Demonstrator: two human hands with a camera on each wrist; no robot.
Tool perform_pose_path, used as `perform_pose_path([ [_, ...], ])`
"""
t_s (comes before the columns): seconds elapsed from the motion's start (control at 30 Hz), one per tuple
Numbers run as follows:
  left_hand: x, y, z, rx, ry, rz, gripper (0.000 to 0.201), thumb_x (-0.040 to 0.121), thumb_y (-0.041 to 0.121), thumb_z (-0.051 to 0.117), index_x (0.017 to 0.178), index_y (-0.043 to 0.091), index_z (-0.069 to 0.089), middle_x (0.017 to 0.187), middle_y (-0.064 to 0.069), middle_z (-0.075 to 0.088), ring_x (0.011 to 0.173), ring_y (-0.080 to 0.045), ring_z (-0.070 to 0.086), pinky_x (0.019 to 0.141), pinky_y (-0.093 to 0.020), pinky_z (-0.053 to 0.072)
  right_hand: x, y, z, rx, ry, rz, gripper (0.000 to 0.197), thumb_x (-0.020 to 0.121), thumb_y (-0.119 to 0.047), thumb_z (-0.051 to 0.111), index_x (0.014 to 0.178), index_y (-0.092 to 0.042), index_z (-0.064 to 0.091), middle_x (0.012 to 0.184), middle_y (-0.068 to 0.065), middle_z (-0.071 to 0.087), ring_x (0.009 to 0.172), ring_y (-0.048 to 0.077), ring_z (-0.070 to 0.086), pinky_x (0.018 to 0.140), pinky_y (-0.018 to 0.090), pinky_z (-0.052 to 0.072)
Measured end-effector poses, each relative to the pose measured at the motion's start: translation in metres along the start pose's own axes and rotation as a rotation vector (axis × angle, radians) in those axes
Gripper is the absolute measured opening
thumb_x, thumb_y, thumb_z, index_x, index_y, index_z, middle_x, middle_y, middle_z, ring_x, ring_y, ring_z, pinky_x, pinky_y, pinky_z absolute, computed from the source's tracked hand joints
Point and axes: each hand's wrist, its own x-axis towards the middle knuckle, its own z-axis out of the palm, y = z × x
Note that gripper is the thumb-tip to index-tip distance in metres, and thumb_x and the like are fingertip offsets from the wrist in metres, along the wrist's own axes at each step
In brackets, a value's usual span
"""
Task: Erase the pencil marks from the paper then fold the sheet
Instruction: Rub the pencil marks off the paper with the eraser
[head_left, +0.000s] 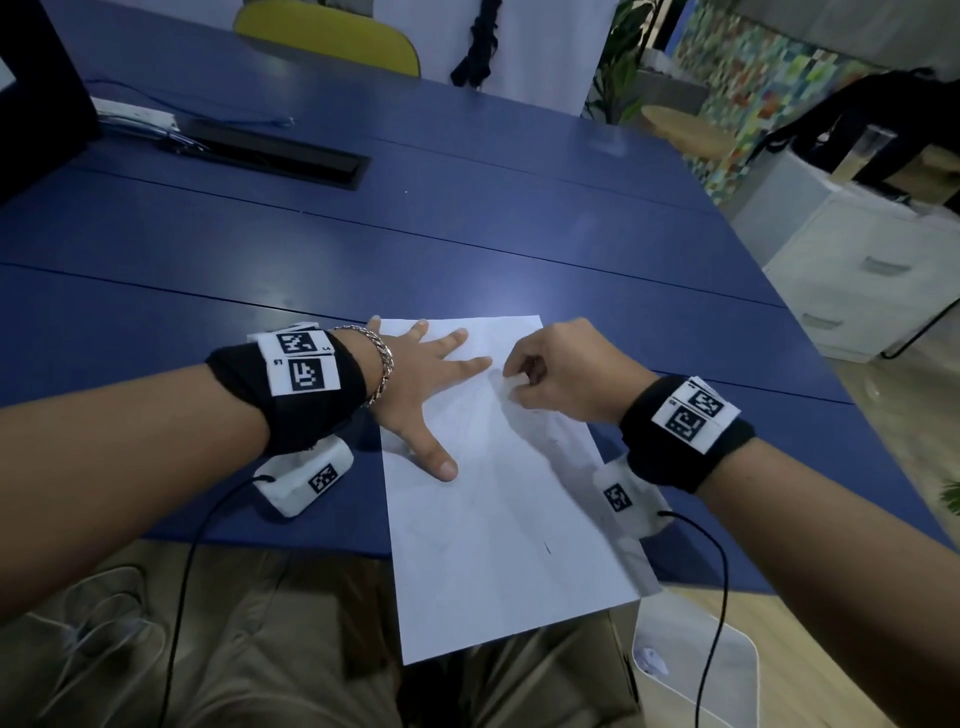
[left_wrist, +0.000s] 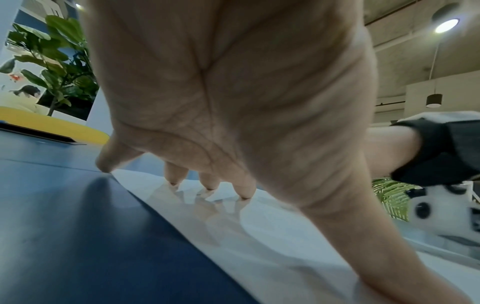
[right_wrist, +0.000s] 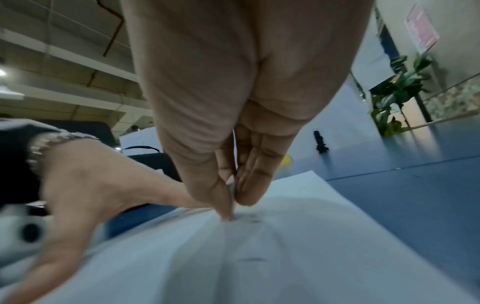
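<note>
A white sheet of paper (head_left: 498, 519) lies on the blue table (head_left: 467, 234), its near end hanging over the front edge. My left hand (head_left: 431, 374) presses flat on the sheet's far left part with fingers spread; in the left wrist view the fingertips (left_wrist: 244, 193) touch the paper (left_wrist: 259, 236). My right hand (head_left: 550, 364) pinches a small whitish eraser (head_left: 511, 388), mostly hidden, against the sheet just right of the left fingers. Faint pencil marks (right_wrist: 250, 218) show beside the pinched tip (right_wrist: 234, 185). A short dark mark (head_left: 547, 547) sits lower on the sheet.
A black cable tray (head_left: 280, 156) and a dark monitor (head_left: 36, 93) sit at the table's far left. A yellow chair (head_left: 332, 36) stands behind the table, white drawers (head_left: 857, 260) to the right, and a white bin (head_left: 696, 665) on the floor.
</note>
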Motion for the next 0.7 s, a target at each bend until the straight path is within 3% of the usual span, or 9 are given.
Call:
perform_pose_path([
  [0.07, 0.000, 0.001, 0.000, -0.002, -0.007, -0.005, 0.144, 0.047, 0.102, 0.063, 0.152, 0.058, -0.026, 0.166, 0.015, -0.033, 0.158, -0.033, -0.020, 0.113, -0.083, 0.004, -0.004, -0.004, 0.002, -0.023, -0.004, -0.016, 0.022, 0.081, -0.021, 0.075, 0.103, -0.022, 0.077, 0.074, -0.015, 0.066, 0.069, -0.003, 0.060, 0.067, 0.017, 0.049],
  [0.2, 0.001, 0.001, 0.000, 0.003, -0.012, -0.013, 0.145, 0.044, 0.103, 0.062, 0.150, 0.059, -0.027, 0.166, 0.016, -0.034, 0.158, -0.034, -0.019, 0.110, -0.086, 0.007, -0.021, -0.023, 0.005, -0.019, -0.240, -0.127, 0.023, 0.079, -0.027, 0.074, 0.102, -0.029, 0.077, 0.076, -0.014, 0.070, 0.070, -0.002, 0.063, 0.066, 0.015, 0.051],
  [0.27, 0.001, 0.001, 0.000, 0.004, -0.012, -0.008, 0.146, 0.041, 0.104, 0.060, 0.150, 0.059, -0.028, 0.166, 0.016, -0.034, 0.158, -0.034, -0.019, 0.110, -0.086, 0.007, -0.014, -0.017, 0.003, -0.026, -0.182, -0.110, 0.023, 0.080, -0.024, 0.074, 0.102, -0.027, 0.078, 0.077, -0.014, 0.070, 0.071, 0.000, 0.063, 0.066, 0.014, 0.050],
  [0.37, 0.002, 0.001, 0.000, -0.004, -0.020, -0.007, 0.148, 0.036, 0.105, 0.056, 0.149, 0.060, -0.028, 0.165, 0.017, -0.034, 0.158, -0.033, -0.020, 0.110, -0.086, 0.006, -0.005, -0.008, 0.002, -0.043, -0.018, -0.051, 0.021, 0.081, -0.023, 0.074, 0.102, -0.023, 0.077, 0.078, -0.011, 0.070, 0.075, 0.009, 0.065, 0.072, 0.026, 0.056],
  [0.57, 0.002, 0.000, 0.002, 0.002, -0.016, -0.009, 0.146, 0.040, 0.105, 0.059, 0.149, 0.060, -0.028, 0.165, 0.017, -0.035, 0.158, -0.033, -0.020, 0.110, -0.086, 0.007, -0.028, -0.025, 0.007, -0.023, -0.204, -0.128, 0.024, 0.082, -0.024, 0.073, 0.105, -0.027, 0.077, 0.079, -0.012, 0.070, 0.071, -0.001, 0.062, 0.069, 0.021, 0.054],
  [0.7, 0.003, -0.002, 0.002, -0.010, -0.003, 0.006, 0.148, 0.038, 0.106, 0.057, 0.149, 0.059, -0.029, 0.166, 0.018, -0.034, 0.158, -0.031, -0.020, 0.112, -0.083, 0.007, -0.041, -0.006, -0.004, 0.009, -0.112, -0.059, 0.016, 0.085, -0.026, 0.077, 0.101, -0.027, 0.078, 0.081, -0.012, 0.073, 0.076, 0.002, 0.067, 0.073, 0.024, 0.058],
])
